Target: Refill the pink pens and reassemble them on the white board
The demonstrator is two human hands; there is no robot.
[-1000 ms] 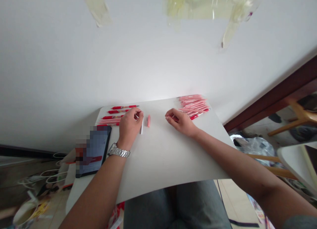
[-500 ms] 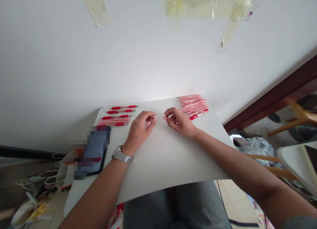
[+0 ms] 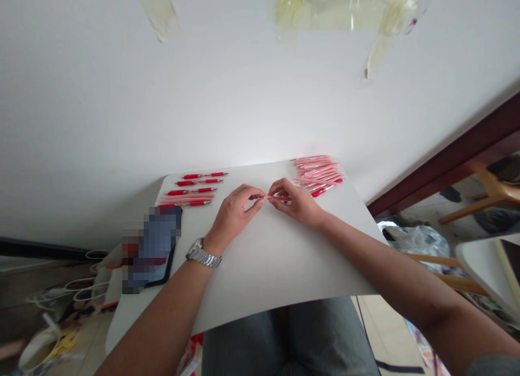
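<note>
My left hand (image 3: pixel 237 209) and my right hand (image 3: pixel 296 202) meet above the middle of the white table. In my right fingers is a slim pinkish-red pen (image 3: pixel 285 198), mostly covered by the hand. Thumb and forefinger of my left hand pinch at its left end; the small detail there is too fine to make out. Just beyond my right hand lies a red pen with a clear barrel (image 3: pixel 320 192), beside a pile of pink pens (image 3: pixel 317 167). Several red pens (image 3: pixel 199 182) lie in rows at the left, with pink sticks (image 3: pixel 189 199) among them.
A phone with a blurred screen (image 3: pixel 160 246) lies at the table's left edge, close to my left forearm. The white table (image 3: pixel 276 267) stands against a wall with tape on it. Cables (image 3: pixel 77 289) and a bin (image 3: pixel 38 351) are at lower left, a wooden chair at right.
My left hand has moved right, closing the gap to my right hand, and its fingertips now touch the pen's end. The right hand has hardly moved.
</note>
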